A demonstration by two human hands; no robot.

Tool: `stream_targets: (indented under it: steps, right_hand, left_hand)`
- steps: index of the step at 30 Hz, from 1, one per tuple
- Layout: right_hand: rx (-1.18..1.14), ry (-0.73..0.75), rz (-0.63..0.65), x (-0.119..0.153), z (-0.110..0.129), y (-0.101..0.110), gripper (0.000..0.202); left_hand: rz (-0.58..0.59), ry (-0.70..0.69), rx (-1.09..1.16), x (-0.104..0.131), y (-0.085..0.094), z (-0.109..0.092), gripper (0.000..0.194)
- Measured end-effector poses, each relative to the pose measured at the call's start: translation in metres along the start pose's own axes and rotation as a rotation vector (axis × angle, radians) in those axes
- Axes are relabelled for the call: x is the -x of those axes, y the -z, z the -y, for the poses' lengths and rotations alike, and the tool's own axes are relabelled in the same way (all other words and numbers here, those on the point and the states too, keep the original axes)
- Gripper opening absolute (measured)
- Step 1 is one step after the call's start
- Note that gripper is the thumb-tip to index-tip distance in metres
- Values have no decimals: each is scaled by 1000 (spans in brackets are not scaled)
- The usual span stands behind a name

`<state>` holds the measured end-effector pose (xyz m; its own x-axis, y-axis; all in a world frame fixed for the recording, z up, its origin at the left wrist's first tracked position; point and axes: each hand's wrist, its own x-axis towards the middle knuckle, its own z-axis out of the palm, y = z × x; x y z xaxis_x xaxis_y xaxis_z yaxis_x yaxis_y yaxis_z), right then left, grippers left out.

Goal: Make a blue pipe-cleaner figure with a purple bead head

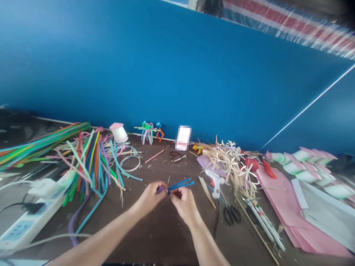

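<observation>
Over a dark counter [155, 232], at 6 o'clock in the view, a person's left hand [155, 194] pinches a small purple pipe cleaner [160, 189]; the right hand [185, 204] grips blue pipe cleaners [181, 183], whose ends point toward 2 o'clock. The step looks like joining or twisting these together; continuing would call for a steady left pinch and small right-hand turns. Fingertips nearly meet; the left forearm [111, 224] reaches in from 8 o'clock, the right forearm [205, 242] from 5
</observation>
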<state>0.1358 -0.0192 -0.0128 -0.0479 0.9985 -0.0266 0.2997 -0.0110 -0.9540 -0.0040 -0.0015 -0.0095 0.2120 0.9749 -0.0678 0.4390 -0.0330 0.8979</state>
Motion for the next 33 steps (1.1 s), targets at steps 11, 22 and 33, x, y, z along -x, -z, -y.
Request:
stream_targets:
  steps: [11, 22, 33]
  right_hand:
    - [236, 73, -31, 3, -1, 2, 12]
    - [530, 225, -85, 16, 7, -4, 13]
    - [844, 362, -61, 25, 21, 0, 17]
  left_hand:
    - [-52, -38, -11, 1, 1, 2, 18]
    - [-126, -111, -154, 3, -2, 0, 16]
    - [11, 19, 58, 1, 5, -3, 22]
